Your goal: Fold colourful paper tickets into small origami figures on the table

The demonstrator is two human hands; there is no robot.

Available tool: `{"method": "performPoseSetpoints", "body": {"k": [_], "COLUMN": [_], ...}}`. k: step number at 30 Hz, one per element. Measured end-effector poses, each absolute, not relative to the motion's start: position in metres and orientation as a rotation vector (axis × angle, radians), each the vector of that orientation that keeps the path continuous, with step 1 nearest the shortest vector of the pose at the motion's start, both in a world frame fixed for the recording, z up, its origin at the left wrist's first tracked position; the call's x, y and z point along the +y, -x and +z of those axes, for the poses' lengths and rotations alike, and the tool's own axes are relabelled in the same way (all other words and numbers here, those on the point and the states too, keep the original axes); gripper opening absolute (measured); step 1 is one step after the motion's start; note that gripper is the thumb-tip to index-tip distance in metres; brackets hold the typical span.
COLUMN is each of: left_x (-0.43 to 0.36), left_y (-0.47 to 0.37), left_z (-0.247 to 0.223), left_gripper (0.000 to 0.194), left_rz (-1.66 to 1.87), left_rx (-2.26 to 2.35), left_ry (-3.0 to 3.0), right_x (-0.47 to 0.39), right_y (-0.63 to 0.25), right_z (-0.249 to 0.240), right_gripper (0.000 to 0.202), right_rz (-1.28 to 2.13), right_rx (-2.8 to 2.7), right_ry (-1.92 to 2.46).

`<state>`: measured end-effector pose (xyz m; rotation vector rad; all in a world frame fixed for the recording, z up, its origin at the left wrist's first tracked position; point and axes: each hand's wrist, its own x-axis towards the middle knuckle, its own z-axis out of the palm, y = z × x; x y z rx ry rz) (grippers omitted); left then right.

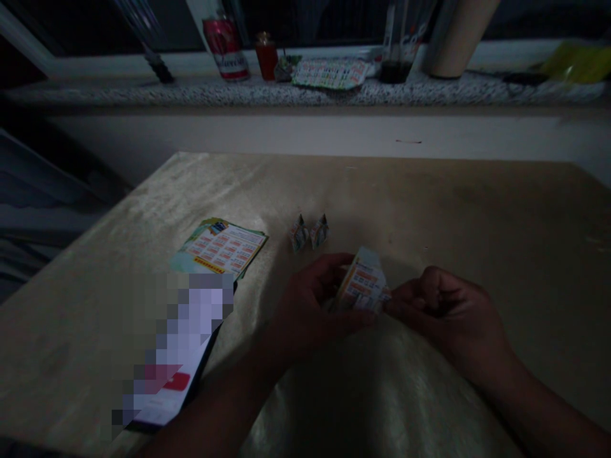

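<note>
A printed paper card (363, 280), partly folded, is held above the table in front of me. My left hand (315, 299) grips it from the left, with the thumb along its lower edge and the fingers behind. At the card's lower right corner, my right hand (439, 305) pinches the edge between thumb and fingertips. Two small folded paper pieces (300, 234) with pointed tops stand side by side just beyond my left hand. To the left lies a stack of similar printed cards (224, 247).
A phone (167, 397) with a lit, partly blurred screen lies left of my left forearm. Along the stone windowsill (267, 95) stand a red can (226, 51), a small orange-red bottle (266, 57), a glass (397, 63) and a beige cylinder (461, 38). The table (458, 210) meets the wall below.
</note>
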<state>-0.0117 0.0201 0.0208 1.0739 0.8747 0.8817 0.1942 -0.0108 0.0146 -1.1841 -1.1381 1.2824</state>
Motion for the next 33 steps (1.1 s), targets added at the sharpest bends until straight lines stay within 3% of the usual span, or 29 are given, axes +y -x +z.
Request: {"method": "performPoseSetpoints", "body": {"k": [3, 8, 13, 20, 26, 30, 33], "left_x": [0.017, 0.007, 0.010, 0.018, 0.017, 0.017, 0.017], "left_y": [0.010, 0.004, 0.006, 0.014, 0.015, 0.019, 0.020], "left_z": [0.018, 0.019, 0.023, 0.020, 0.022, 0.024, 0.023], "left_gripper": [0.060, 0.040, 0.016, 0.016, 0.012, 0.010, 0.018], "left_rz": [0.911, 1.024, 1.159, 1.351, 1.051, 0.851, 0.668], "left_rx": [1.000, 1.249, 1.215, 1.132, 1.150, 1.036, 0.936], "left_ry": [-1.228, -1.676, -2.083, -1.876, -1.582, -2.055, -2.356], "right_x": [-0.016, -0.020, -0.021, -0.020, -0.010, -0.002, 0.004], "right_y": [-0.191, -0.188, -0.186, -0.188, -0.195, -0.197, -0.196], "right_z": [0.013, 0.011, 0.013, 0.014, 0.015, 0.006, -0.004], "right_gripper": [0.046, 0.024, 0.023, 0.027, 0.028, 0.021, 0.013], "right_rz": [1.039, 0.775, 0.753, 0.770, 0.902, 1.031, 0.970], "right_rx": [-1.440, -1.776, -1.863, -1.733, -1.382, -1.445, -1.751], "right_ry": [1.232, 1.252, 1.214, 1.219, 1.249, 1.312, 1.376]}}
